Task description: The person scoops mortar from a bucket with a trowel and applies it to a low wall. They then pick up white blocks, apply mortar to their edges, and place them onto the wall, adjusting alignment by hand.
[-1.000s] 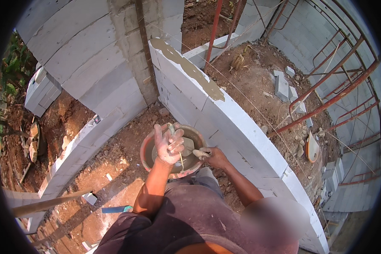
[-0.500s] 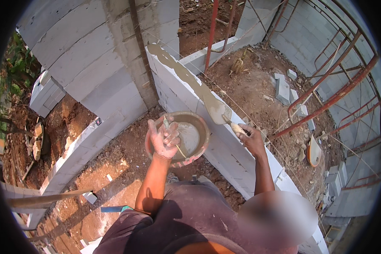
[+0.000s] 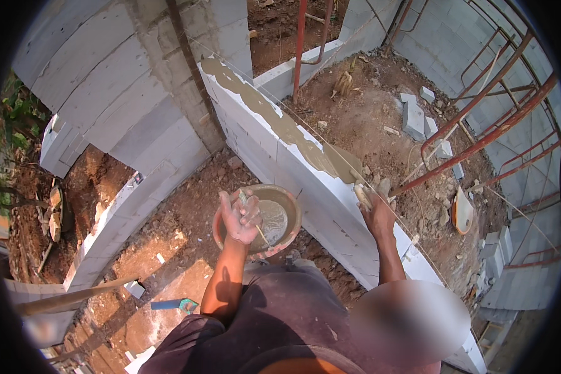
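Note:
My left hand (image 3: 239, 216) is closed on the thin handle of a round bucket (image 3: 294, 212), holding it beside the low block wall (image 3: 336, 218). Grey wet mortar (image 3: 273, 219) lies in the bucket, partly hidden by my fingers. In my right hand (image 3: 378, 214) is a trowel (image 3: 362, 194), gripped by its pale handle. Its blade, smeared with mortar, is tilted at the wall's top edge, by the near end of a mortar strip (image 3: 274, 120) that runs back to the corner. The wall top closer to me is bare white.
A taut string (image 3: 321, 134) runs along the wall. Red scaffold tubing (image 3: 480, 136) stands to the right, above loose white blocks (image 3: 412, 119) on dirt. A hard-hat-like orange-and-white shell (image 3: 462, 210) lies there. At lower left are a wooden pole (image 3: 75, 295) and a blue-handled tool (image 3: 168, 304).
The trowel has turned and tilted at the wall's outer edge, and its mortar now spreads over the wall top there. The bucket stays in my left hand.

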Demonstrator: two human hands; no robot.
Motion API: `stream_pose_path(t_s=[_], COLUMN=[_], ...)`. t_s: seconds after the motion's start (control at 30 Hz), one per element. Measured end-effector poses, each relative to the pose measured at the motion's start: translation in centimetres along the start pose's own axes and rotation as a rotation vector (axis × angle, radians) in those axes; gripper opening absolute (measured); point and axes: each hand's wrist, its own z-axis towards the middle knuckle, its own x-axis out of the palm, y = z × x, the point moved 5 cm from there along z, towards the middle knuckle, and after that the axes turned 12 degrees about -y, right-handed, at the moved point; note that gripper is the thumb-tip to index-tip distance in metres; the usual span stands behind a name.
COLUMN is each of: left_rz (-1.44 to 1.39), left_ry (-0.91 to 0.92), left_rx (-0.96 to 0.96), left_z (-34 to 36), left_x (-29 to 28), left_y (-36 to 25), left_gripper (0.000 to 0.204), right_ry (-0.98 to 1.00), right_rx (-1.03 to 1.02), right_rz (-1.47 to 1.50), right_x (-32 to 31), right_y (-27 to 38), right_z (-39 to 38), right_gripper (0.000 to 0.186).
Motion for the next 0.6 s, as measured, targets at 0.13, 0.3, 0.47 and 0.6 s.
stream_pose_path(t_s=[0.13,0.3,0.47,0.6], left_rz=[-0.021,-0.042,-0.014,0.012], left_ry=[0.009,0.158,0.268,0.304], left_rx=[-0.009,-0.092,-0.14,-0.102], left_z=[-1.2,-3.2,-4.8,-4.9], left_x=[-1.6,-1.9,0.6,2.6], left_y=[1.0,2.5,4.0,3.6], left_gripper=[0.07,0.076,0.077,0.078], right_ry=[0.14,0.547,0.502,0.634], right_rx=[0.013,-0.257,-0.441,-0.136], right_rz=[0.151,0.112,0.133,0.409], right_x=[-2.1,4.3,17.0,12.1], right_y=[2.3,7.0,11.0,10.9], right_z=[-1.3,-6.4,-12.2,-9.1], right_gripper=[0.045,0.04,0.026,0.031])
